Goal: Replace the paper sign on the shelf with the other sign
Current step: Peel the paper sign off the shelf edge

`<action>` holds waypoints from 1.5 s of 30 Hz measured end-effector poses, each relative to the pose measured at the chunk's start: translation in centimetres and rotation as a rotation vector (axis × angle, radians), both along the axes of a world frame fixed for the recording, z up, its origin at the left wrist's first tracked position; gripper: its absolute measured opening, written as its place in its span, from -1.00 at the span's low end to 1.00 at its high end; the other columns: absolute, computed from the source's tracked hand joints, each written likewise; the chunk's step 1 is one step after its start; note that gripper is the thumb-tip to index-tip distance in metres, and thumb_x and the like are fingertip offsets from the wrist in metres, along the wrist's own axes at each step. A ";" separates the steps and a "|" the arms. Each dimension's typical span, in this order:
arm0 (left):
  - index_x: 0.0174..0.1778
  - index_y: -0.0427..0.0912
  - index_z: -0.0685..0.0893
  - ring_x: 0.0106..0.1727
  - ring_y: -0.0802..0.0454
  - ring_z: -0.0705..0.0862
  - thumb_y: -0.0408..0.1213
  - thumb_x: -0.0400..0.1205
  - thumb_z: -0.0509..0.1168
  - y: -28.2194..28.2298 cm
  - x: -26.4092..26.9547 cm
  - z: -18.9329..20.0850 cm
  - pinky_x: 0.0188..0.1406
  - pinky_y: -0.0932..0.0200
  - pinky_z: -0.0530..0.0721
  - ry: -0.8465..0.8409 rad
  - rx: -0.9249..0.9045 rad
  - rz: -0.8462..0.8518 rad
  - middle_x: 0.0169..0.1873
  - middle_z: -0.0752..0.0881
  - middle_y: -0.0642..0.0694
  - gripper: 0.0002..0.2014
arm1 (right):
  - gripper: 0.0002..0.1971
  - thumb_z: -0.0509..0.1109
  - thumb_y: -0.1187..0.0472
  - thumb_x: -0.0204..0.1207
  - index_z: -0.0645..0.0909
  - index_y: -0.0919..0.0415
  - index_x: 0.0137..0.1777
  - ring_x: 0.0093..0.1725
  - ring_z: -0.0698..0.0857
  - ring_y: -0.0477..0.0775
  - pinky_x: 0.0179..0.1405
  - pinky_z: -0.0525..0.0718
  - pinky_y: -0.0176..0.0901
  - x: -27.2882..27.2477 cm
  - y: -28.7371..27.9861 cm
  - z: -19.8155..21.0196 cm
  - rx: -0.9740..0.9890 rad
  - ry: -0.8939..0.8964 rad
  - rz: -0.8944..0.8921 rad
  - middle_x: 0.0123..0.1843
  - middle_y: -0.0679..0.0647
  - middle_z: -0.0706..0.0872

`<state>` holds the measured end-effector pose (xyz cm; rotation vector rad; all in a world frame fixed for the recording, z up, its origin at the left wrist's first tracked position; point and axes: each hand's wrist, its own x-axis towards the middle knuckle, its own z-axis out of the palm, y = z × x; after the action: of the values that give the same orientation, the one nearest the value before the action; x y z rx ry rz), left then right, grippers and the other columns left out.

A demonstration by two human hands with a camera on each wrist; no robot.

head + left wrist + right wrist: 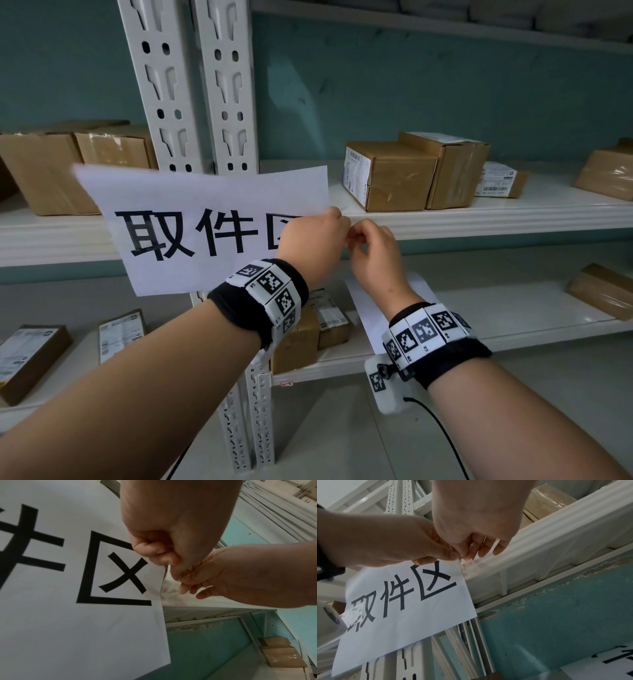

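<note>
A white paper sign (205,229) with large black characters hangs tilted in front of the shelf's front edge (479,219). My left hand (334,214) pinches the sign's right edge (159,582). Just to the right, my right hand (354,236) pinches a strip of clear tape (468,563) that runs from the sign's upper right corner onto the shelf edge. Another piece of tape (353,615) sticks to the sign's left end. A second white sign (368,308) lies on the lower shelf, mostly hidden behind my right wrist; its black print shows in the right wrist view (611,661).
Two white slotted uprights (205,102) stand behind the sign. Cardboard parcels (394,174) sit on the shelf to the right, and more boxes (51,171) to the left. Smaller parcels (30,359) lie on the lower shelf. A teal wall (411,85) is behind.
</note>
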<state>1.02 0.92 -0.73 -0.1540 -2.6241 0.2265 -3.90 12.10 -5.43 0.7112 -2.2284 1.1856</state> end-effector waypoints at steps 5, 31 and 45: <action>0.19 -0.09 0.60 -0.19 -0.17 0.73 -0.33 0.67 0.13 -0.3 0.0 -0.5 -0.44 0.09 0.50 0.063 0.046 -0.077 0.14 0.64 -0.02 -0.76 | -0.89 0.27 0.34 0.47 0.52 0.11 -0.20 -0.10 0.58 0.14 -0.12 0.60 -0.01 0.1 0.1 0.1 -0.029 0.009 0.006 -0.22 0.05 0.63; -0.07 -0.15 0.71 -0.57 -0.08 0.57 -0.26 0.54 0.19 -9.2 6.9 -1.2 -0.72 0.18 0.50 0.409 0.198 -0.278 -0.03 0.72 -0.05 -0.80 | -0.99 0.29 0.16 0.56 0.53 0.03 -0.07 -0.08 0.66 -0.02 -0.08 0.66 -0.25 5.3 -7.2 0.8 -0.027 -0.047 0.237 -0.12 0.00 0.67; -0.04 -0.09 0.67 -0.13 -0.02 0.68 -0.18 0.61 0.22 -19.5 11.5 -3.2 -0.30 0.13 0.59 0.357 0.404 0.245 -0.11 0.71 0.02 -0.85 | -0.93 0.33 0.26 0.50 0.62 0.22 -0.07 -0.15 0.68 0.02 -0.09 0.72 -0.02 9.1 -14.6 0.1 0.021 0.028 0.285 -0.15 0.05 0.73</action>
<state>12.55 -18.62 -3.92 0.3186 -2.2698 -0.1823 5.16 -2.54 -5.30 1.0750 -2.1705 1.2762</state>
